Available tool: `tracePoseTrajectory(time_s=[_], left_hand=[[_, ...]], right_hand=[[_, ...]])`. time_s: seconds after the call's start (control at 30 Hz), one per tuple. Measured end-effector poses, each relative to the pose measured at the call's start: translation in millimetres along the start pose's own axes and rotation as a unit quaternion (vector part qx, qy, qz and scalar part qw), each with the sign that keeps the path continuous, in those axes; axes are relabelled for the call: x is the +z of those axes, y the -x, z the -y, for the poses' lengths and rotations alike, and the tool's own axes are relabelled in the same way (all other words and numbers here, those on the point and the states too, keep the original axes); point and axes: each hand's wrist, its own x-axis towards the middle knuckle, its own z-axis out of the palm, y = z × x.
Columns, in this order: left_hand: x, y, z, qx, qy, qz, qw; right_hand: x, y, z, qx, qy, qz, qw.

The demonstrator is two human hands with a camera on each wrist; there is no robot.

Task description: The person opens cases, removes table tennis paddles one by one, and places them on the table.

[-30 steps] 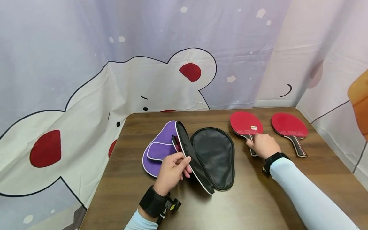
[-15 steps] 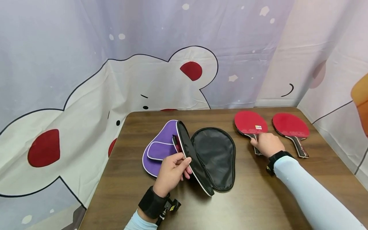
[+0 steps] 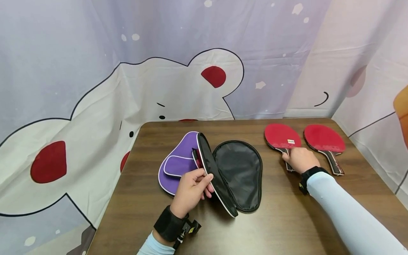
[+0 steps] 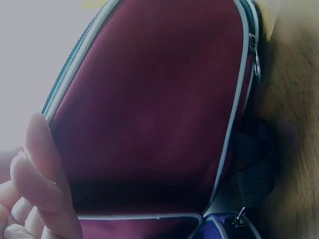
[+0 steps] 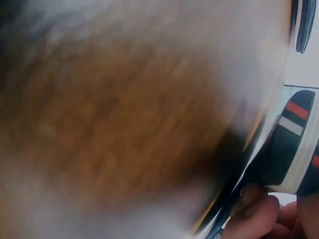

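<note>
A red table tennis paddle has been shifted rightward on the wooden table by the right hand, nearer to the second red paddle. To their left, a black-lined maroon paddle case is spread open, and a purple paddle case is partly hidden behind it. The maroon case's raised edge is pinched by the left hand; the first paddle's handle is gripped by the right.

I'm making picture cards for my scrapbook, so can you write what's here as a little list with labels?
Left grip: pinches the raised flap of the open case
Right grip: holds one red paddle by its handle
Other paddle: also red, lying to the right
Purple case: to the left, partly hidden by the flap
Table: brown, wood-patterned
Backdrop: printed with cartoons
</note>
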Motion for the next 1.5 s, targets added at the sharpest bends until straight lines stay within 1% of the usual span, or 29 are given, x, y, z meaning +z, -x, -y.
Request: tracePoseTrajectory(time_s=[0.33, 0.7, 0.77, 0.83, 0.9, 0.93, 1.0, 1.07, 1.1, 1.2, 1.27, 1.33, 1.4, 1.47, 1.5], left_hand=[[-0.5, -0.3, -0.1, 0.001, -0.003, 0.001, 1.0], [-0.4, -1.1, -0.3, 0.004, 0.0, 0.003, 1.0], [-0.3, -1.0, -0.3, 0.005, -0.001, 0.002, 1.0], [0.0, -0.9, -0.2, 0.006, -0.001, 0.003, 1.0], [0.3, -0.7, -0.2, 0.006, 0.0, 0.003, 1.0], [0.4, -0.6, -0.1, 0.006, 0.0, 0.002, 1.0], [0.7, -0.4, -0.1, 0.006, 0.002, 0.0, 1.0], [0.6, 0.1, 0.0, 0.006, 0.002, -0.005, 1.0], [0.6, 0.4, -0.1, 0.005, 0.003, -0.007, 1.0], [1.3, 0.7, -0.2, 0.003, 0.002, -0.009, 1.0], [2.4, 0.2, -1.1, 0.003, 0.001, -0.007, 1.0], [3.9, -1.0, -2.0, 0.007, -0.006, -0.005, 0.9999], [6.0, -2.7, -2.4, 0.013, -0.014, -0.007, 0.9998], [8.5, -4.3, -3.5, 0.022, -0.018, -0.009, 0.9995], [10.0, -5.1, -3.5, 0.028, -0.022, -0.012, 0.9993]], right_hand=[[-2, -2, 0, 0.007, 0.001, 0.013, 1.0], [3, -1, -5, 0.029, -0.005, 0.016, 0.999], [2, 1, -4, 0.04, -0.007, 0.015, 0.999], [1, 5, -1, 0.05, -0.004, -0.001, 0.999], [-1, 10, 5, 0.052, -0.006, -0.031, 0.998], [-3, 12, 12, 0.047, -0.015, -0.05, 0.998], [-5, 18, 28, 0.016, -0.048, -0.092, 0.994], [-5, 25, 54, -0.033, -0.096, -0.115, 0.988], [-5, 29, 70, -0.061, -0.121, -0.119, 0.984], [-2, 47, 118, -0.143, -0.19, -0.115, 0.964], [-1, 60, 147, -0.189, -0.231, -0.107, 0.948], [-4, 73, 173, -0.224, -0.274, -0.095, 0.93], [-7, 85, 194, -0.249, -0.315, -0.084, 0.912], [-9, 93, 209, -0.263, -0.341, -0.074, 0.899], [-8, 96, 215, -0.267, -0.352, -0.07, 0.894]])
